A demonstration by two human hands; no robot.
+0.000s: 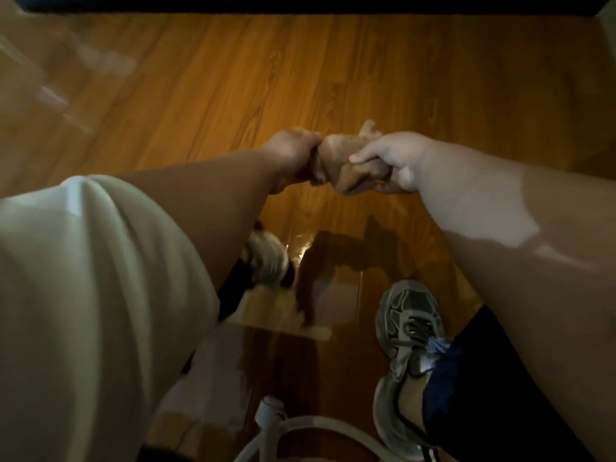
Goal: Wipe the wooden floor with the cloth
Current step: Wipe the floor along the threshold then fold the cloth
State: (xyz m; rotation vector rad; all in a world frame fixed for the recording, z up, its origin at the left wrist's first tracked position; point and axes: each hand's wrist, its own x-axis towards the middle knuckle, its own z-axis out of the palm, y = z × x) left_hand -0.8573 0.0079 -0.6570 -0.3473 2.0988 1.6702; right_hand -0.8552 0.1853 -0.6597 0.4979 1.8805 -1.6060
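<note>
A grey laced sneaker (408, 331) stands at the lower right, toe pointing up the picture, beneath a dark trouser leg (500, 395); a second shoe (268, 261), pale and blurred, shows well apart to its left. A white cord (316, 421) curves along the bottom edge between them. A dark strip (300, 3) runs across the very top, and a loose pale sleeve (83, 295) fills the lower left

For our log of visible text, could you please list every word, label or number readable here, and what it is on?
No text can be read in this view.
The grey shoe shows no legible brand; any mark is too blurred.
The cloth, gripped by the left hand and right hand, and the wooden floor bear no writing.
</note>
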